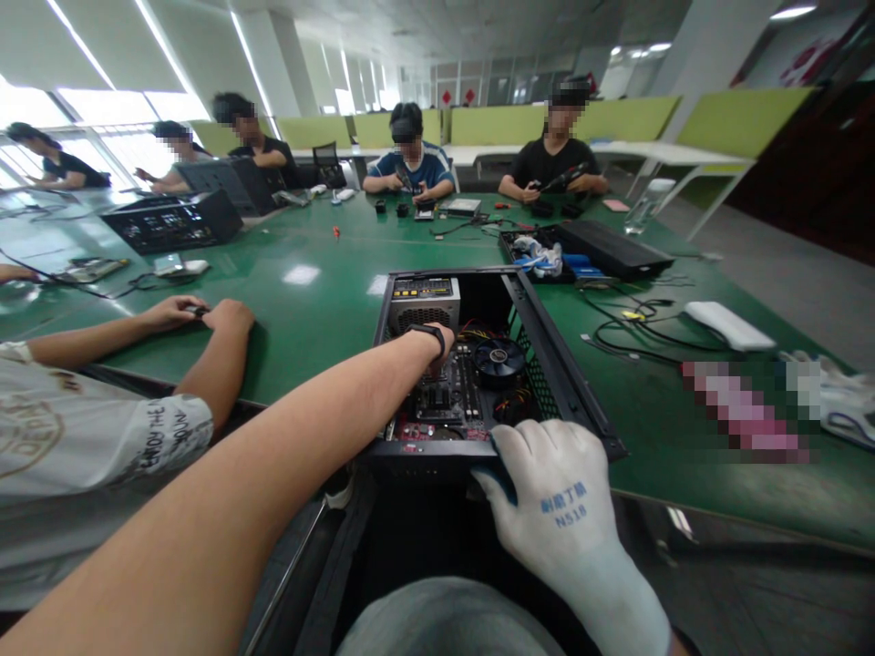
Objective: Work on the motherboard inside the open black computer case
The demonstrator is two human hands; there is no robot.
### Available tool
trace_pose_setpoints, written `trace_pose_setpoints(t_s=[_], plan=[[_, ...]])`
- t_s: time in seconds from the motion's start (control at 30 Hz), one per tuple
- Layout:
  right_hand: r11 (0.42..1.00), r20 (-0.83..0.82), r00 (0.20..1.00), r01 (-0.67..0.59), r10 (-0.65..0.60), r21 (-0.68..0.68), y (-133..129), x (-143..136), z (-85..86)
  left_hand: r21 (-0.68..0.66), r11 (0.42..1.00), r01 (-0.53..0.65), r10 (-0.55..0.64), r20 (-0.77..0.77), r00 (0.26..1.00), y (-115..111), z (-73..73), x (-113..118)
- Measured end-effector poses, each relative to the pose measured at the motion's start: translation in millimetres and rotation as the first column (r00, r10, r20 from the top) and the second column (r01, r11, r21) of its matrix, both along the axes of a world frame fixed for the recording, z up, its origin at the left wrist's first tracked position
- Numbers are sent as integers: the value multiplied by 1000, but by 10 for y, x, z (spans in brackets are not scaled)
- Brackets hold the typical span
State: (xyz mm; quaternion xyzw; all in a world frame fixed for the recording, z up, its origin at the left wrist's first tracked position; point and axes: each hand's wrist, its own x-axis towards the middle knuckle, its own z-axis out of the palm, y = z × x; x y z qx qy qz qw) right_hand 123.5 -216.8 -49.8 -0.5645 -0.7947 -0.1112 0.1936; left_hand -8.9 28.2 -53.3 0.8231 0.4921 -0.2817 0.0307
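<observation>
While daylight is coming in beneath the blinds [116, 55] on the left, a long green table [307, 319] is stretching across the room, and co-workers are sitting along its far and left sides. Light-green partitions [547, 125] are standing behind them.

An open computer case [569, 364] is lying at the table's near edge, right in front of the person. Its open side is facing up, showing the motherboard [444, 401]; the power supply [427, 312] is filling the far left corner and a round fan [499, 358] is sitting toward the right wall. The long axis seems to be running away from the person, though the slanted view is leaving this uncertain.

The gloved right hand [557, 492] is clamping the near rim, fingers curling over the top and thumb pressing outside. The bare left hand [447, 340], wearing a dark wristband [435, 336], is reaching inside, just before the power supply; its fingers are mostly hiding, so I cannot tell how far they are opening or what they are holding.

Leftward, green surface is showing up to a neighbour's hands [232, 321]. Cables [635, 319] and a white object [728, 325] are lying to the right, and a tray of gloves [543, 258] is sitting just beyond the far right corner.
</observation>
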Motion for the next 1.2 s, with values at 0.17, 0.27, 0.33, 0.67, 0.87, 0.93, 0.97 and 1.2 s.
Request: trace_pose_setpoints(t_s=[0.17, 0.27, 0.33, 0.67, 0.87, 0.93, 0.97, 1.2], plan=[[1000, 3, 1000, -2, 2, 15, -9, 3, -9, -7, 999, 31, -32, -57, 998, -57, 64, 19], [1000, 9, 1000, 0, 0, 20, -6, 5, -10, -3, 999, 38, -38, -58, 998, -98, 111, 21], [1000, 10, 1000, 2, -2, 16, -2, 4, -7, 0, 1000, 27, -27, -51, 998, -113, 127, 19], [1000, 5, 1000, -6, 6, 7, 4, 11, -20, -8, 1000, 14, -14, -33, 999, -17, 19, 17], [1000, 4, 1000, -7, 7, 14, 5, 10, -17, -8, 1000, -9, 9, 15, 1000, 9, -20, 19], [1000, 1, 1000, -7, 7, 15, 4, 6, -13, -6, 1000, -7, 7, -3, 1000, -2, -11, 21], [1000, 0, 1000, -7, 7, 16, 2, 4, -12, -5, 1000, -5, 5, -16, 1000, -8, -7, 22], [1000, 7, 1000, 0, 0, 9, -9, 10, -17, 10, 1000, 10, -10, -36, 999, -54, 25, 25]])
